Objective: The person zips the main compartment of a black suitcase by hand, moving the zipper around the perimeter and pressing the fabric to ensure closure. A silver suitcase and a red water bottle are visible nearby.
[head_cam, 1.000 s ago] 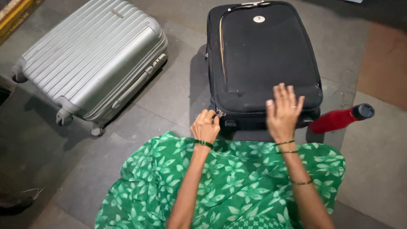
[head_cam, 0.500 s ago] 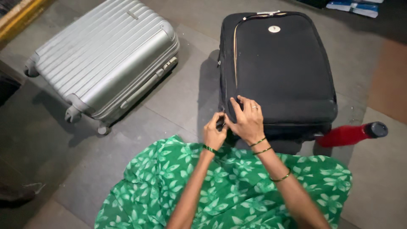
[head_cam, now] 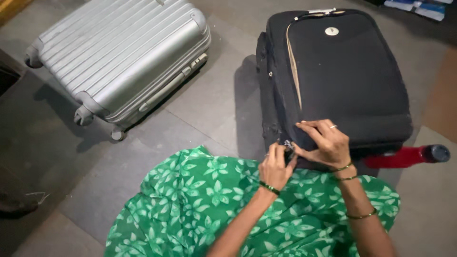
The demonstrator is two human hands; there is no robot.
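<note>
Grey tiled floor (head_cam: 204,109) under everything. Silver hard-shell suitcase (head_cam: 121,52) lying flat at the upper left, ribbed surface up, small wheels toward the near side. Black soft suitcase (head_cam: 352,71) lying flat at the upper right, well apart from the silver one, with a pale zip line down the left part of the top face and a small round badge near the far end. Green dress (head_cam: 209,204) with a pale leaf pattern spread over the lap in the lower middle, edge almost reaching the near end of the black suitcase. Red bottle (head_cam: 404,156) with a dark cap lying on the floor just beside the near right corner of the black suitcase. Right hand (head_cam: 323,143), ring on one finger and thin bangles on the wrist, resting on the near left corner of the black suitcase, fingers bent and pressing on the fabric, not closed around anything. Left hand (head_cam: 276,166), green bangle on the wrist, clenched with fingertips pinching the small metal zip pull (head_cam: 288,144) at that same corner, touching the thumb of the right hand.
</note>
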